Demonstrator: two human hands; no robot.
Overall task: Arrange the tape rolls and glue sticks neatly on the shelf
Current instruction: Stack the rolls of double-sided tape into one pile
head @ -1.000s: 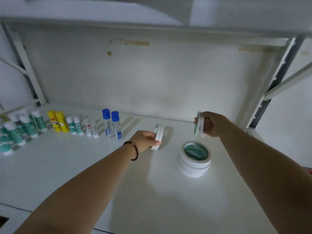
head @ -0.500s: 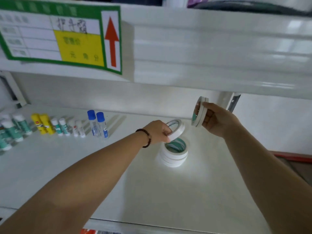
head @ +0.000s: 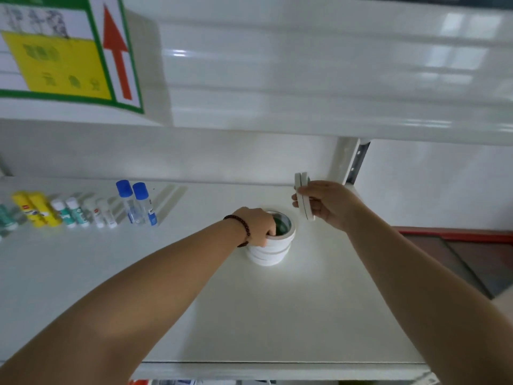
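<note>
Left hand gripping tape stack top, right hand clutching (seemingly two) upright rolls

My arms were bare to past the elbow, with no sleeves in sight. On my left wrist I wore a dark, round-beaded bracelet. My right wrist carried nothing.

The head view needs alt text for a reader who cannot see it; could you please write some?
A person's left hand sets a white tape roll on a stack of rolls on a white shelf, while the right hand holds two more rolls upright beside it. Glue sticks stand in a row to the left, under a green and yellow sign.
</note>
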